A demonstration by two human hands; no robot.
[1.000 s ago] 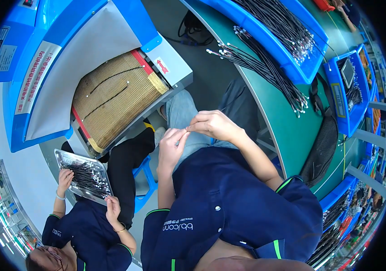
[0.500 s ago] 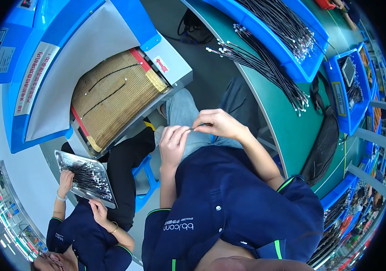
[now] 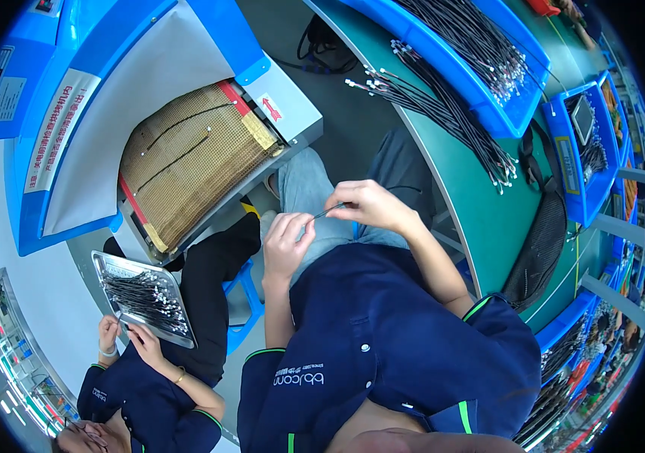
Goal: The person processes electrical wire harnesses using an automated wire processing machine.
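A thin black cable (image 3: 328,211) is stretched between my two hands, above my lap. My left hand (image 3: 286,240) pinches it at one end, its fingers closed. My right hand (image 3: 370,207) is shut on it further right, and a dark length trails out behind that hand. What sits inside my left fingertips is too small to make out. To the right, a bundle of black cables (image 3: 443,113) with small white connectors lies on the green table (image 3: 454,177).
At left, a blue machine's mesh conveyor belt (image 3: 194,162) carries two dark cables. A co-worker's hands (image 3: 130,337) are beside a metal tray (image 3: 189,341) of short cables. A blue bin (image 3: 522,124) of cables stands on the table, near a black mesh chair back (image 3: 537,249).
My hands have moved slightly apart, so more of the cable shows between them. The belt's cables have shifted a little. The co-worker's hands have come together at the tray's near edge.
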